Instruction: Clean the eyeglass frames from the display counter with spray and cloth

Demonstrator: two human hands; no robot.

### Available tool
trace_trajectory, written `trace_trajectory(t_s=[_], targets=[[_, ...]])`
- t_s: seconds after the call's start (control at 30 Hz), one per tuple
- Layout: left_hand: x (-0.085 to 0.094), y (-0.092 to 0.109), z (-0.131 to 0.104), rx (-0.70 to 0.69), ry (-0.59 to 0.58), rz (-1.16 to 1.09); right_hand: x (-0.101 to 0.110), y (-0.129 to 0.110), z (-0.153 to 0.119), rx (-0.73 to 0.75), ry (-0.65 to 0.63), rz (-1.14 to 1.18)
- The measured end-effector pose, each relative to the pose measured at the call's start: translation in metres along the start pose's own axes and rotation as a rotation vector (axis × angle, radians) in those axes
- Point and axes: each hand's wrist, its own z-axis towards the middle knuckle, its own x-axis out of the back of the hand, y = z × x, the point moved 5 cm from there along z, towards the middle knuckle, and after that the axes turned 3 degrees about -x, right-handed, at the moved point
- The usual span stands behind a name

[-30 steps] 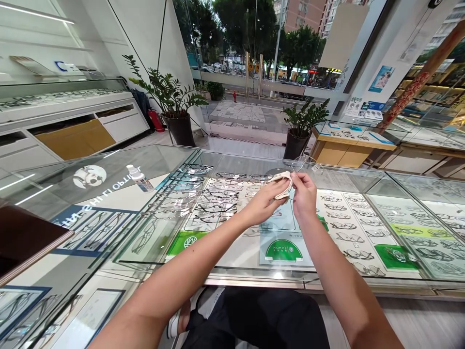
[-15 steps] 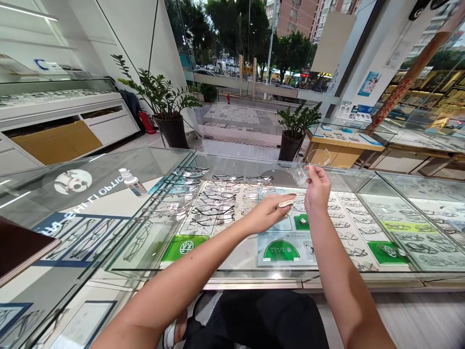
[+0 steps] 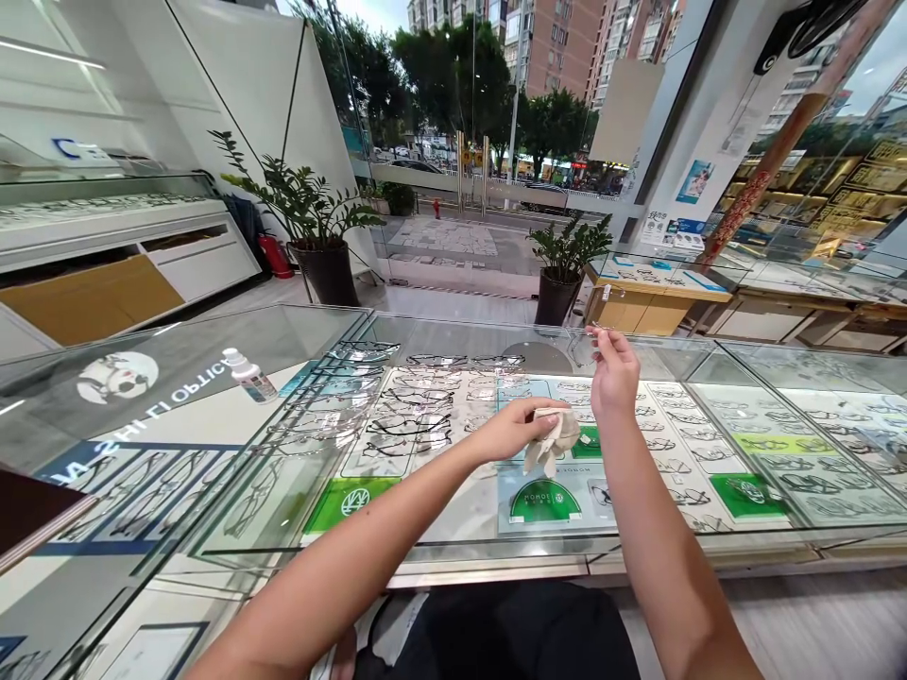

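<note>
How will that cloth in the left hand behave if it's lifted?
The cloth will likely flop, since it hangs in loose folds from the left hand. It's probably light, as it looks thin and small.

Head-worn view — forward, downward, near — over left hand (image 3: 521, 427), right hand (image 3: 615, 374).

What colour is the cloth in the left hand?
The cloth is beige, clearest in the head view.

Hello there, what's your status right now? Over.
Left grip: crumpled beige cloth held. Right grip: thin wire-framed eyeglasses pinched, apart from cloth. White plastic bottle on glass counter, left of both, not in the way.
</note>
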Motion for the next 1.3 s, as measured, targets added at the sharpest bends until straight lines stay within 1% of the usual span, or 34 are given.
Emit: trace_trajectory(t_s=[0.13, 0.2, 0.27, 0.3, 0.37, 0.43, 0.47, 0.5, 0.53, 0.57, 0.63, 0.7, 0.77, 0.83, 0.87, 0.9, 1.0, 1.13, 1.23, 1.3], targets=[[-0.007, -0.007, -0.002, 0.079, -0.088, -0.083, 0.001, 0.0, 0.002, 0.009, -0.008, -0.006], [-0.011, -0.011, -0.002, 0.088, -0.102, -0.115, 0.002, 0.0, 0.002, 0.018, -0.015, -0.029], [-0.014, -0.014, -0.002, 0.088, -0.107, -0.098, 0.002, 0.0, 0.003, 0.022, -0.019, -0.049], [-0.016, -0.015, -0.003, 0.091, -0.133, -0.092, 0.002, 0.001, 0.003, 0.022, -0.02, -0.057], [-0.023, -0.014, -0.005, 0.109, -0.244, -0.118, 0.003, 0.002, 0.003, 0.02, -0.017, -0.066], [-0.03, -0.009, -0.009, 0.105, -0.374, -0.144, 0.003, 0.002, 0.003, 0.023, -0.012, -0.074], [-0.032, -0.005, -0.01, 0.08, -0.403, -0.115, 0.003, 0.002, 0.003, 0.028, -0.012, -0.08], [-0.03, -0.001, -0.01, 0.036, -0.382, -0.042, 0.002, 0.002, 0.003, 0.036, -0.014, -0.091], [-0.025, 0.003, -0.009, -0.026, -0.305, 0.072, 0.002, 0.001, 0.003, 0.049, -0.019, -0.105], [-0.017, 0.008, -0.008, -0.102, -0.179, 0.212, 0.002, 0.0, 0.003, 0.063, -0.03, -0.126], [0.003, 0.02, -0.008, -0.268, 0.132, 0.509, 0.0, -0.002, 0.002, 0.096, -0.079, -0.191], [0.022, 0.031, -0.012, -0.421, 0.406, 0.741, -0.004, -0.004, 0.0, 0.127, -0.169, -0.291], [0.036, 0.039, -0.017, -0.536, 0.594, 0.897, -0.009, -0.005, -0.004, 0.163, -0.276, -0.432], [0.049, 0.045, -0.022, -0.61, 0.71, 1.012, -0.017, -0.007, -0.009, 0.199, -0.381, -0.587], [0.053, 0.047, -0.023, -0.635, 0.738, 1.06, -0.022, -0.008, -0.012, 0.212, -0.438, -0.664], [0.057, 0.048, -0.024, -0.654, 0.741, 1.102, -0.028, -0.009, -0.016, 0.221, -0.496, -0.737], [0.066, 0.049, -0.024, -0.676, 0.705, 1.16, -0.046, -0.017, -0.023, 0.246, -0.633, -0.932], [0.075, 0.048, -0.024, -0.663, 0.721, 1.084, -0.067, -0.033, -0.025, 0.324, -0.723, -1.126], [0.077, 0.049, -0.025, -0.657, 0.739, 0.995, -0.077, -0.042, -0.026, 0.388, -0.776, -1.196], [0.079, 0.049, -0.025, -0.629, 0.75, 0.934, -0.081, -0.045, -0.028, 0.422, -0.79, -1.224]])
